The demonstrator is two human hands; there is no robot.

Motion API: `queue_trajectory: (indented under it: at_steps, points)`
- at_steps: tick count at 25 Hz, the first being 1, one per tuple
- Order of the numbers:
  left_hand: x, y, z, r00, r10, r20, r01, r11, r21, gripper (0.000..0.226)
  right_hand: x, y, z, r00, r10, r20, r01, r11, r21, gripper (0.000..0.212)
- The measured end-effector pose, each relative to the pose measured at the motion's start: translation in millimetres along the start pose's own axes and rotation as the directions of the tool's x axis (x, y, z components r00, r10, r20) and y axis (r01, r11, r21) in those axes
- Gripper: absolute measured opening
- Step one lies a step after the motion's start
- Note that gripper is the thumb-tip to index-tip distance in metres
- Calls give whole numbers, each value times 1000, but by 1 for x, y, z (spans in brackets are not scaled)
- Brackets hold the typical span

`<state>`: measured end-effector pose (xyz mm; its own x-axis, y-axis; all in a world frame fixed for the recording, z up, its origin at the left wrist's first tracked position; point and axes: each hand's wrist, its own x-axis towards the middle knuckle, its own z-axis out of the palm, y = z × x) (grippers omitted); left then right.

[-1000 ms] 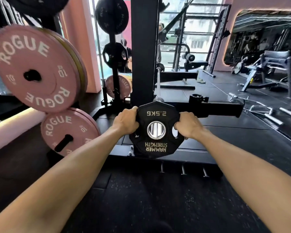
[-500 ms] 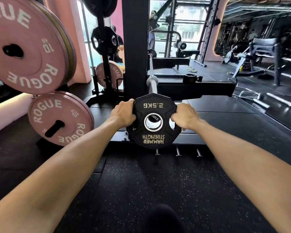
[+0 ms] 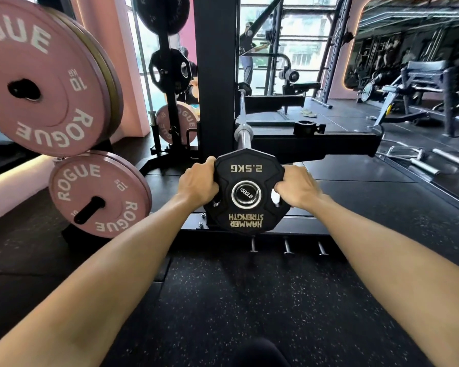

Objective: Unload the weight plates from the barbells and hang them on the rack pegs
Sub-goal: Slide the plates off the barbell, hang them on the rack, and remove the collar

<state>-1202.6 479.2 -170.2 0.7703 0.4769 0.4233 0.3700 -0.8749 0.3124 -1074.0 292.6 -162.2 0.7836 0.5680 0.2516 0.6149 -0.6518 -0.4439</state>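
Black rubber, many-sided and stamped 2.5KG upside down, the small weight plate [image 3: 245, 190] sits at the very end of the steel barbell sleeve [image 3: 242, 137], whose cap reads 1500LB through the centre hole. Both hands clamp it by the rim: the left hand [image 3: 198, 185] with fingers curled round the left edge, the right hand [image 3: 297, 188] with fingertips hooked into the grip slot. Pink ROGUE bumper plates [image 3: 98, 193] hang on rack pegs to the left.

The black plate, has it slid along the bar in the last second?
Yes. The black plate has come toward the bar's end cap, now flush in its hole.
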Motion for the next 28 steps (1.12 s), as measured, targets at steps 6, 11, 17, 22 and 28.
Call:
queue_trajectory:
  at_steps: [6,11,17,22,28]
  points:
    - [-6,1,13,994,10,-110,-7,1000,23,35,3,6,12,990,-79,-119,76,997,-33,13]
    - [20,0,19,999,-37,-23,37,999,-12,30,34,6,17,995,-14,-96,10,999,-40,12]
    - [74,-13,40,991,-74,115,68,996,59,29,89,14,33,996,41,-82,-49,993,-105,14]
    - [139,-27,62,978,-90,186,66,989,133,22,154,22,50,992,76,-101,-90,987,-136,22]
    - [218,-37,91,978,-106,181,70,978,194,31,232,33,74,983,159,-92,-168,981,-94,25]
